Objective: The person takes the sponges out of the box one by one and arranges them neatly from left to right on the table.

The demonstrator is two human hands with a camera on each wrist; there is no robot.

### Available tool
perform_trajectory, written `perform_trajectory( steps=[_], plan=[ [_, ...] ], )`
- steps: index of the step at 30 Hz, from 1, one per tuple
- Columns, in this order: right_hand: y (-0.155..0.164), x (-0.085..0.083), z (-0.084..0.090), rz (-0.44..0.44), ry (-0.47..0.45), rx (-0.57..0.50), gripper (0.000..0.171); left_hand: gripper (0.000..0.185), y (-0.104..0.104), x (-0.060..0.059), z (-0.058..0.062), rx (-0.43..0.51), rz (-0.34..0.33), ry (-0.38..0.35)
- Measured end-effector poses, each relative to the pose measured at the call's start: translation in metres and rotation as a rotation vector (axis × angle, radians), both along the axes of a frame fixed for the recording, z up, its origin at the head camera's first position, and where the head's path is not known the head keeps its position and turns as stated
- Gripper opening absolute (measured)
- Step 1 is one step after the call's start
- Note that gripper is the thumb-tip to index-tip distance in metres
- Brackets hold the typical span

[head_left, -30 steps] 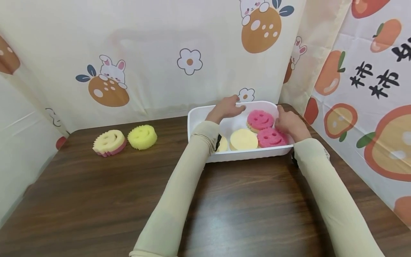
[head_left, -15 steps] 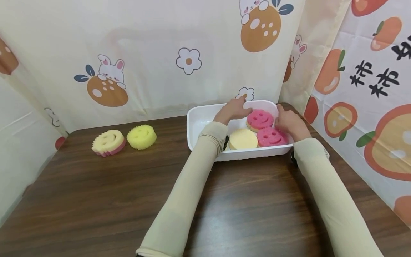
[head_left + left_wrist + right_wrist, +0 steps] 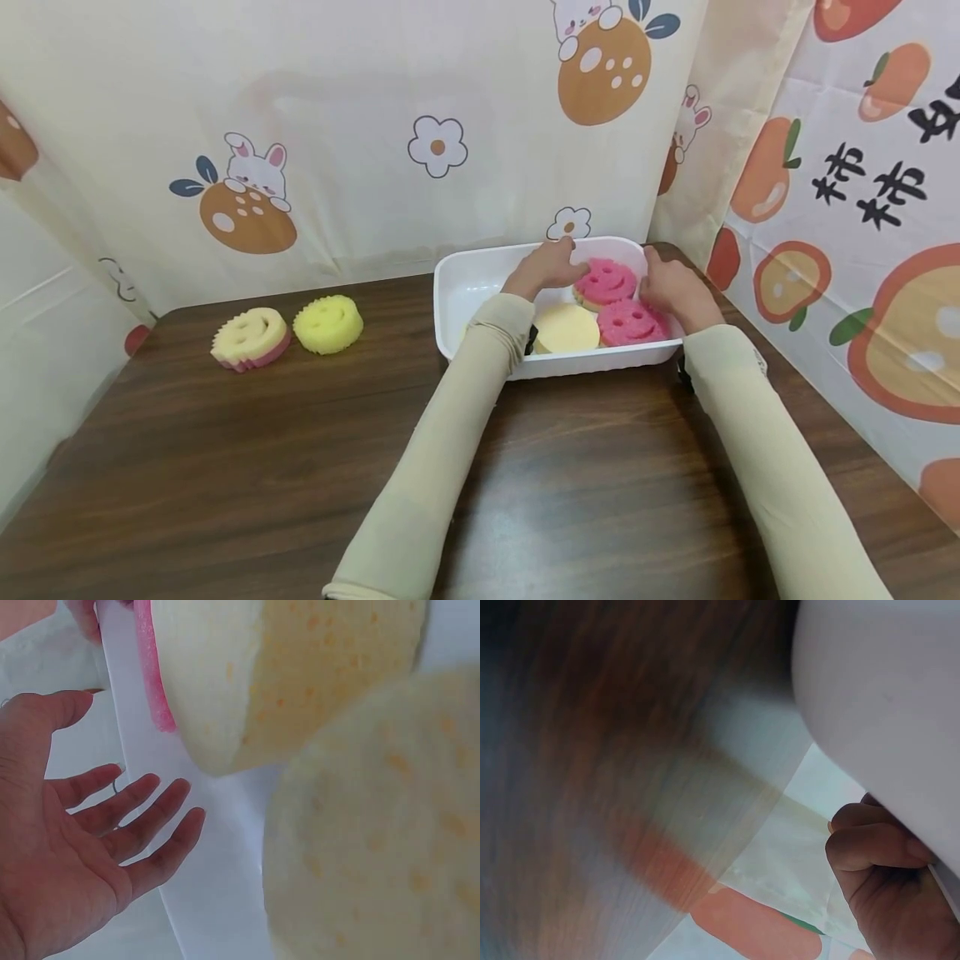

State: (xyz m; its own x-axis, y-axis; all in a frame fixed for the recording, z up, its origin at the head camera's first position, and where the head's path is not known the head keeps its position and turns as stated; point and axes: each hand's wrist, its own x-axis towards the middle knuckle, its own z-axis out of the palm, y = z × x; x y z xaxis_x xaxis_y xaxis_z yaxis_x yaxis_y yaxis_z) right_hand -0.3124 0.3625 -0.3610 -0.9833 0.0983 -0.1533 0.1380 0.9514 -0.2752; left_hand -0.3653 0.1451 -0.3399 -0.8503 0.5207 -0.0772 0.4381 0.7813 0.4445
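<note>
A white tray (image 3: pixel 459 292) sits at the back right of the table with several round sponges in it. My right hand (image 3: pixel 677 290) grips its right end; in the right wrist view the fingers curl over the white rim. Over the tray's back side is my left hand (image 3: pixel 546 268), its fingers loosely spread and holding nothing, as the left wrist view confirms. Just right of its fingertips lies a pink smiley sponge (image 3: pixel 609 280). A second pink smiley sponge (image 3: pixel 630 322) is in front of that one, beside a cream sponge (image 3: pixel 567 328). My left forearm hides part of the tray.
On the table's left side a cream smiley sponge with a pink underside (image 3: pixel 251 337) lies near a yellow smiley sponge (image 3: pixel 328 324). A printed curtain (image 3: pixel 360 200) hangs right behind the table, and another printed cloth (image 3: pixel 813 308) borders the right edge.
My left hand has shifted right above the tray, closer to the far pink sponge. My right hand stays at the tray's right end.
</note>
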Motion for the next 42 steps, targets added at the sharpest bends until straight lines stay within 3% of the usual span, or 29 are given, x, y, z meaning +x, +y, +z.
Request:
perform_trajectory(
  steps=[21,42],
  plan=[
    [-0.001,-0.001,0.0,-0.001,0.024,0.021,0.081,0.063,0.013,0.0,-0.014,0.044,0.041,0.039],
    [0.001,-0.002,-0.003,0.01,0.026,0.016,0.081,0.067,0.02,0.001,-0.02,0.008,0.049,0.039]
  ],
)
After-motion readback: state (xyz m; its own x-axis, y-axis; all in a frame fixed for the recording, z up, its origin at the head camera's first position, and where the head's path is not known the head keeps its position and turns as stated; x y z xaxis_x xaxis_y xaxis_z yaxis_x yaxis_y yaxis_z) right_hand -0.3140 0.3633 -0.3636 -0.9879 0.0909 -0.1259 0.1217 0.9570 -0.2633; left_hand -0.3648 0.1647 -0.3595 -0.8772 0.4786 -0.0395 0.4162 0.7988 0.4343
